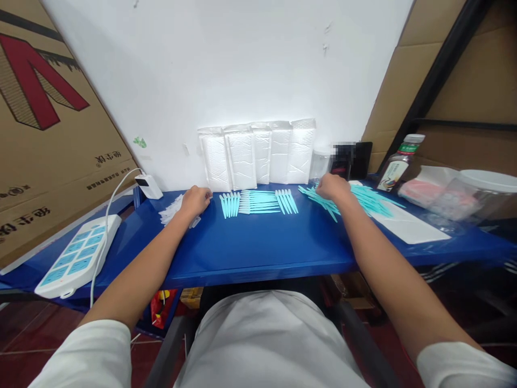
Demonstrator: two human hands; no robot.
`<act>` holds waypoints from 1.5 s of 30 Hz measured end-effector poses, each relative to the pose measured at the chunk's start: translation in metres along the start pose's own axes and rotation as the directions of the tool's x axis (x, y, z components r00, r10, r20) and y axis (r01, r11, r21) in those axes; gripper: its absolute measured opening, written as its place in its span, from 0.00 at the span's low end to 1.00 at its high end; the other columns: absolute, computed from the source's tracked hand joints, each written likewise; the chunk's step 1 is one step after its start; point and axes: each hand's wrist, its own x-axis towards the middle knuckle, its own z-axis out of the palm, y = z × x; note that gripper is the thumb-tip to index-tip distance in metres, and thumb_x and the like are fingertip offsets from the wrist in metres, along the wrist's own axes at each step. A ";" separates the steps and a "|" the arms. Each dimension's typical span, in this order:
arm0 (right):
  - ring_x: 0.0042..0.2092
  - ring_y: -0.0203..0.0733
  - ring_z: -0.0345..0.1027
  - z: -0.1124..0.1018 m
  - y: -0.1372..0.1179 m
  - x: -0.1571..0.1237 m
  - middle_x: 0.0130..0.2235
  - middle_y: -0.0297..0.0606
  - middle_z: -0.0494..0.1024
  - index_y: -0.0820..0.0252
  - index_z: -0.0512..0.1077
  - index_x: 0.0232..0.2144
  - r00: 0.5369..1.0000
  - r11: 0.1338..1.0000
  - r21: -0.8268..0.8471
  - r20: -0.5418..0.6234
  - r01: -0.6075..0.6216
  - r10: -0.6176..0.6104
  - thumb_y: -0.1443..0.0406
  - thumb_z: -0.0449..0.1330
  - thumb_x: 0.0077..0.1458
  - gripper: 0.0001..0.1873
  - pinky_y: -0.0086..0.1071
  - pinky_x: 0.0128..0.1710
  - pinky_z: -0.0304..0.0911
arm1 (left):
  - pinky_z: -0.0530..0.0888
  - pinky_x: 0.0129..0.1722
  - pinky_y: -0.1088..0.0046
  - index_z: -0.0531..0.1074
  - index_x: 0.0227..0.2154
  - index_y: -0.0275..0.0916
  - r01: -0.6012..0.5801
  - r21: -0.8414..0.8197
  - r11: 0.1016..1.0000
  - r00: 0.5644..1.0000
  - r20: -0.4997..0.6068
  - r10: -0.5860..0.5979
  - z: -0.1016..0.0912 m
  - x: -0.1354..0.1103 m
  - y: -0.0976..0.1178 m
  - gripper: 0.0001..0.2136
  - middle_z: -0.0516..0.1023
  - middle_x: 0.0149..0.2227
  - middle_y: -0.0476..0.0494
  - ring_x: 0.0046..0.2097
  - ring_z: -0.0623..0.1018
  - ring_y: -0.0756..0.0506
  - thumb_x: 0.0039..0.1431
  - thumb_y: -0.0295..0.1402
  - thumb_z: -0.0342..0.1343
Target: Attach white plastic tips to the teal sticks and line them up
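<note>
My left hand (pixel 195 201) rests at the left of the blue table, its fingers drawn together over a heap of small clear plastic pieces (pixel 172 211). A whitish, see-through piece shows at its fingertips. My right hand (pixel 333 187) reaches down into a loose pile of slim teal sticks (pixel 369 200), fingers bent and pressed together; what lies between them is mostly hidden. Between both hands, teal sticks with pale tips lie in neat groups: an upright row (pixel 230 206), a sideways stack (pixel 260 201) and another upright row (pixel 286 201).
White padded packets (pixel 241 159) lean against the wall behind the blue table (pixel 258 242). At right are a clear jar (pixel 321 161), a dark screen (pixel 359 160), a bottle (pixel 398 167), a white sheet (pixel 412 223) and a tub (pixel 484 194). A power strip (pixel 78 256) lies left.
</note>
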 end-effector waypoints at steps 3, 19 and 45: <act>0.51 0.58 0.79 -0.001 -0.001 -0.001 0.50 0.55 0.82 0.62 0.81 0.51 0.995 0.998 -0.048 0.089 0.044 -0.040 0.63 0.69 0.52 0.23 0.40 0.45 0.71 | 0.75 0.50 0.59 0.81 0.49 0.42 -0.013 0.015 1.000 1.000 0.002 0.013 0.000 0.000 0.001 0.16 0.83 0.45 0.37 0.51 0.78 0.33 0.60 0.28 0.57; 0.39 0.48 0.78 0.003 -0.008 -0.004 0.36 0.47 0.84 0.61 0.79 0.43 0.935 0.922 0.197 -0.193 0.333 -0.297 0.59 0.62 0.64 0.12 0.35 0.40 0.65 | 0.77 0.42 0.62 0.78 0.38 0.38 -0.107 -0.681 0.725 0.991 -0.135 0.020 -0.004 0.001 0.022 0.15 0.84 0.36 0.39 0.37 0.82 0.40 0.62 0.47 0.60; 0.43 0.46 0.74 0.010 -0.073 -0.064 0.46 0.43 0.86 0.57 0.85 0.45 0.660 0.350 0.675 -0.271 0.649 -0.701 0.55 0.68 0.59 0.16 0.38 0.44 0.67 | 0.77 0.37 0.65 0.81 0.49 0.35 -0.030 -0.948 0.318 0.969 0.051 0.243 -0.025 -0.039 0.099 0.30 0.86 0.39 0.34 0.33 0.79 0.44 0.57 0.58 0.66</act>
